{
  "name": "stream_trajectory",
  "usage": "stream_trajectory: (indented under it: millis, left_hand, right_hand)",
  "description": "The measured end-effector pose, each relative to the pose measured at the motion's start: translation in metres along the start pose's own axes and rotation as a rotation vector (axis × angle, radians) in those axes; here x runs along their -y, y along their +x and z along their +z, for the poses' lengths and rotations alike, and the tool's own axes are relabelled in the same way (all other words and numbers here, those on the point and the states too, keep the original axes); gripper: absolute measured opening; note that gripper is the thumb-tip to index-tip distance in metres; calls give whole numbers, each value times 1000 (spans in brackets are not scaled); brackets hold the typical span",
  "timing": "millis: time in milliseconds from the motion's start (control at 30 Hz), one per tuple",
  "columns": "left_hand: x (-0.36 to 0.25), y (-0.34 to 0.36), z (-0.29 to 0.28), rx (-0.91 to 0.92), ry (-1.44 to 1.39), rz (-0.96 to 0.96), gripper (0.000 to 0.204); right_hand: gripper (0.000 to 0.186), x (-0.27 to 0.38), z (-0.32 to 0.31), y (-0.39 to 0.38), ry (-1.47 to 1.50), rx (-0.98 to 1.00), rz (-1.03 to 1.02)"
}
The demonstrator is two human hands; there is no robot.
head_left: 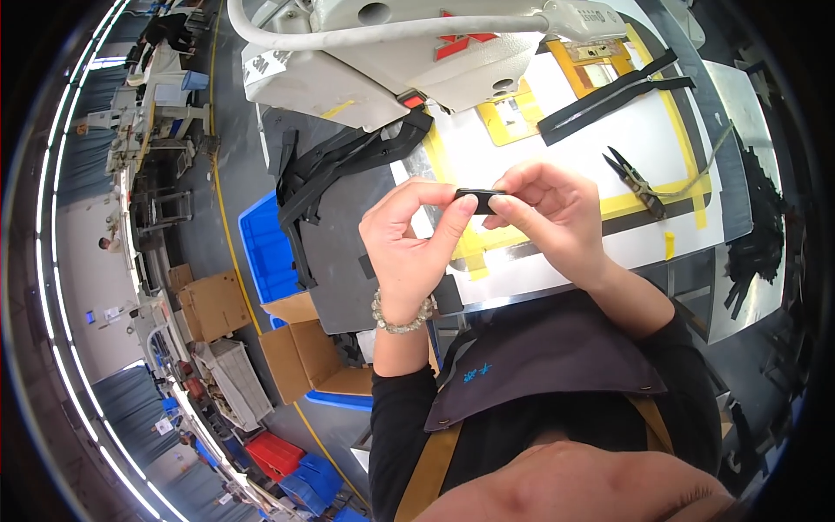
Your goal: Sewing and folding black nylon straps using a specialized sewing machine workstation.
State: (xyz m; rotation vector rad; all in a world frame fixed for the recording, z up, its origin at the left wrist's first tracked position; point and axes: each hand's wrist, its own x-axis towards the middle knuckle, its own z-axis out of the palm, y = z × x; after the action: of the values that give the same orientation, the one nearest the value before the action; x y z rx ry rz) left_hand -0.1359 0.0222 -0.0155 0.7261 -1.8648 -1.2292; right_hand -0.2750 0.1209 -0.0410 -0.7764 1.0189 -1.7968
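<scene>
Over the near part of the counter [738, 209], in the head view, both bare hands are raised and brought close together, knuckles outward and thumbs toward each other. The left hand [409, 233] stands on a nearly upright forearm, with a beaded bracelet [404, 315] around the wrist; its index finger reaches across to the right and its thumb slants up to meet the work. The right hand [554, 213] comes in on a forearm slanting up from the lower right, its fingers curled and its thumb pointing left. Each grip is narrow, a pinch of thumb and fingers: the left one holds the left end of a small black strip [481, 201], and the right one holds the other end. That strip sits between the two thumbs, its long axis running left to right across the view, almost level; which end is its front I cannot tell. Beyond the hands stands a white machine [391, 65], with a heap of black straps [335, 170] near its left side. To the right, a pair of snips [639, 184] lies with its blades pointing up and left, well apart from the right hand. Farther back, two long black strips [613, 97] lie close together, slanting up toward the right.
</scene>
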Motion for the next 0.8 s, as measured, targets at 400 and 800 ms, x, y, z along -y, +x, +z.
stream_trajectory:
  millis: [400,800]
  left_hand:
    - [-23,19,-21,321,334,-20,11]
    - [8,-3,-13,177,5,265,27]
  right_hand:
    - [11,25,-13,25,-500,345,64]
    - [12,-2,-13,10,-457,233,-355]
